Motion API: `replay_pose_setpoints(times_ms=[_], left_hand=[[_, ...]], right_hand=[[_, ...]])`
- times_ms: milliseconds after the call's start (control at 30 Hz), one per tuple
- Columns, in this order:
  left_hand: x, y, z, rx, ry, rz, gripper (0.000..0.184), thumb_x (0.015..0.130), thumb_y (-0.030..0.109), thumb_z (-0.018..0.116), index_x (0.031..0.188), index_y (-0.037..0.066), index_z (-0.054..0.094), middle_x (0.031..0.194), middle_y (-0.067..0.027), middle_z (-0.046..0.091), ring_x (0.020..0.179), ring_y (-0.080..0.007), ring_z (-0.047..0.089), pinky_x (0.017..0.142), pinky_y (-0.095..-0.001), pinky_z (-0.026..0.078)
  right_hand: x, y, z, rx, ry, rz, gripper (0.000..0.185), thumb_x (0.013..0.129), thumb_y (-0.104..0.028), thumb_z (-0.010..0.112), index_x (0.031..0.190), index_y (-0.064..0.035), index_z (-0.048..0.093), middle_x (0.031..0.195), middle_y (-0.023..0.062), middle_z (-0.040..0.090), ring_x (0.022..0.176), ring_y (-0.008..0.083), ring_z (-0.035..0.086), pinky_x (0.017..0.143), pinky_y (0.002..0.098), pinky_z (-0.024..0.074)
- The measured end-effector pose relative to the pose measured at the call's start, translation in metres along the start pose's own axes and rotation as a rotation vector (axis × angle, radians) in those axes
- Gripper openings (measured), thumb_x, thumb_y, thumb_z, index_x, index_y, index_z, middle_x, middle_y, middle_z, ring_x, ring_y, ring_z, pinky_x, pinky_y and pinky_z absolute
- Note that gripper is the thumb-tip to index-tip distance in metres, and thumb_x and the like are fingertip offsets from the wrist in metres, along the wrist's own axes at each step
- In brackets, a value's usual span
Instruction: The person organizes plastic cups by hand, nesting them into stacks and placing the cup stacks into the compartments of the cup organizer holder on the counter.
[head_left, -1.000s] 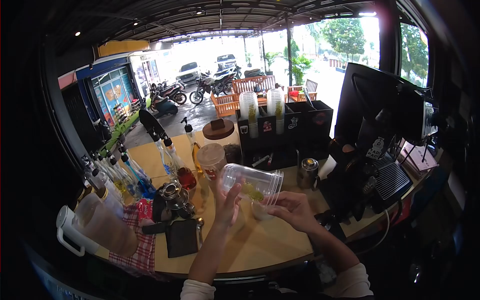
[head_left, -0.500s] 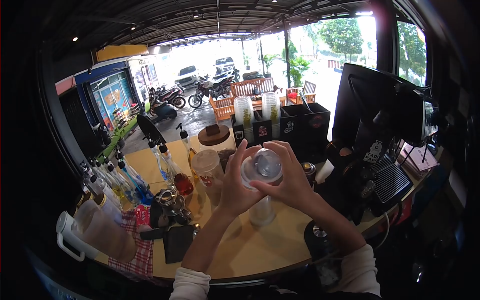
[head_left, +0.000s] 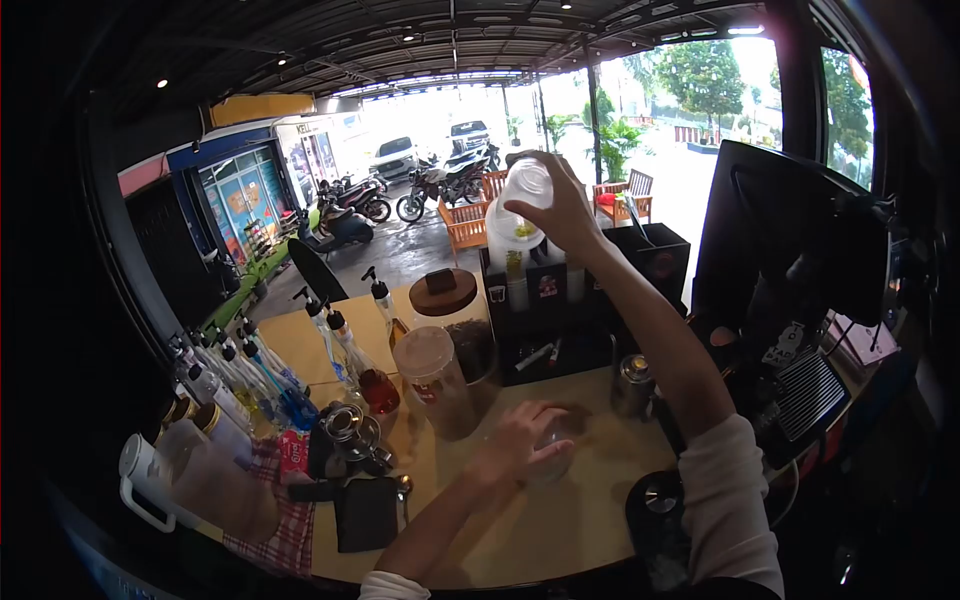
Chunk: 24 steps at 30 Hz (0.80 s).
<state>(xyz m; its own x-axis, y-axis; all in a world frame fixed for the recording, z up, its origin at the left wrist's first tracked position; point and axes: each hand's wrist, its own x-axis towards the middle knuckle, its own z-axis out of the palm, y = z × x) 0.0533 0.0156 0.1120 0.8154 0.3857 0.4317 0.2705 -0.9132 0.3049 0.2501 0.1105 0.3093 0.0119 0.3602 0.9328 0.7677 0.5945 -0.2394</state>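
My right hand [head_left: 565, 215] is raised over the black cup organizer [head_left: 545, 305], its fingers curved round clear plastic cups [head_left: 527, 185] at the top of a stack. Whether it grips one or several I cannot tell. Low over the counter, my left hand [head_left: 515, 440] is wrapped about a clear plastic cup [head_left: 550, 462], partly hidden by the fingers and blurred. A lidded clear tub [head_left: 430, 385] and a wooden-lidded jar [head_left: 470, 335] stand just beyond my left hand.
Pump bottles [head_left: 370, 385] line the left side, near a metal portafilter [head_left: 350, 425], a dark cloth [head_left: 365, 515] and a white-handled pitcher [head_left: 215, 475]. On the right are a metal canister [head_left: 634, 385], a black monitor [head_left: 785, 250] and a drip grate [head_left: 805, 400].
My hands have parted from the clear plastic they held together. The right hand rose forward to the organizer with clear cups; the left dropped to the cup near the counter.
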Motion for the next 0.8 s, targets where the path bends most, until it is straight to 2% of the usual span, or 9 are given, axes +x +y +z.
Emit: replay_pose_setpoints(times_ms=[100, 167, 233, 333, 567, 633, 733, 800], left_hand=[[0.0, -0.02, 0.003, -0.083, 0.053, -0.092, 0.043, 0.079, 0.035, 0.063, 0.111, 0.007, 0.056, 0.111, -0.0118, 0.055, 0.104, -0.0285, 0.053, 0.088, -0.0375, 0.044], [0.0, -0.024, 0.003, -0.074, 0.076, -0.083, 0.043, 0.078, 0.034, 0.063, 0.111, 0.007, 0.056, 0.11, -0.0118, 0.055, 0.102, -0.0283, 0.054, 0.086, -0.0372, 0.045], [0.001, -0.024, 0.001, -0.065, 0.1, -0.07, 0.042, 0.078, 0.033, 0.063, 0.111, 0.007, 0.056, 0.108, -0.0119, 0.056, 0.1, -0.0282, 0.056, 0.085, -0.0369, 0.046], [0.001, -0.025, 0.0, -0.102, 0.098, -0.085, 0.042, 0.078, 0.032, 0.064, 0.11, 0.006, 0.056, 0.107, -0.0118, 0.056, 0.098, -0.0289, 0.056, 0.086, -0.0375, 0.046], [0.004, -0.026, -0.002, -0.111, 0.107, -0.09, 0.041, 0.077, 0.029, 0.065, 0.109, 0.005, 0.057, 0.107, -0.0123, 0.056, 0.097, -0.0287, 0.056, 0.084, -0.0369, 0.047], [0.004, -0.026, -0.002, -0.114, 0.109, -0.099, 0.041, 0.077, 0.029, 0.065, 0.109, 0.005, 0.057, 0.106, -0.0123, 0.056, 0.098, -0.0286, 0.056, 0.084, -0.0369, 0.047], [0.003, -0.027, -0.001, -0.104, 0.114, -0.095, 0.041, 0.076, 0.028, 0.066, 0.109, 0.006, 0.057, 0.106, -0.0122, 0.056, 0.099, -0.0284, 0.056, 0.085, -0.0369, 0.047], [0.003, -0.028, 0.0, -0.105, 0.117, -0.097, 0.041, 0.075, 0.027, 0.066, 0.109, 0.006, 0.057, 0.107, -0.012, 0.056, 0.099, -0.0283, 0.055, 0.086, -0.037, 0.046]], right_hand=[[0.025, 0.034, 0.035, -0.021, -0.02, -0.056, 0.069, 0.064, -0.036, 0.078, 0.12, -0.006, 0.049, 0.113, 0.0168, 0.054, 0.106, 0.0315, 0.053, 0.091, 0.0398, 0.0415], [0.035, 0.043, 0.046, -0.055, -0.169, 0.032, 0.069, 0.064, -0.038, 0.078, 0.118, -0.0064, 0.051, 0.114, 0.0169, 0.054, 0.105, 0.0317, 0.053, 0.091, 0.0403, 0.0415], [0.04, 0.054, 0.057, -0.101, -0.165, 0.035, 0.067, 0.062, -0.039, 0.079, 0.116, -0.0065, 0.054, 0.111, 0.017, 0.055, 0.104, 0.0315, 0.053, 0.09, 0.0405, 0.0421], [0.046, 0.067, 0.067, -0.126, -0.355, 0.083, 0.073, 0.057, -0.043, 0.079, 0.117, -0.0087, 0.056, 0.11, 0.0183, 0.057, 0.104, 0.0298, 0.055, 0.088, 0.0404, 0.0454], [0.038, 0.075, 0.076, -0.145, -0.487, 0.05, 0.072, 0.056, -0.043, 0.079, 0.114, -0.0061, 0.059, 0.106, 0.0207, 0.061, 0.099, 0.0324, 0.059, 0.089, 0.0393, 0.0465], [0.034, 0.076, 0.076, -0.171, -0.428, -0.003, 0.073, 0.056, -0.044, 0.079, 0.115, -0.0063, 0.059, 0.103, 0.0207, 0.062, 0.099, 0.0325, 0.06, 0.088, 0.0396, 0.0473], [0.029, 0.076, 0.074, -0.164, -0.498, 0.041, 0.067, 0.06, -0.04, 0.078, 0.115, -0.0075, 0.059, 0.105, 0.0193, 0.062, 0.102, 0.0316, 0.058, 0.091, 0.0394, 0.0434], [0.019, 0.077, 0.075, -0.226, -0.56, 0.159, 0.068, 0.061, -0.041, 0.077, 0.117, -0.0075, 0.058, 0.105, 0.0192, 0.061, 0.103, 0.0322, 0.056, 0.092, 0.0397, 0.0426]])
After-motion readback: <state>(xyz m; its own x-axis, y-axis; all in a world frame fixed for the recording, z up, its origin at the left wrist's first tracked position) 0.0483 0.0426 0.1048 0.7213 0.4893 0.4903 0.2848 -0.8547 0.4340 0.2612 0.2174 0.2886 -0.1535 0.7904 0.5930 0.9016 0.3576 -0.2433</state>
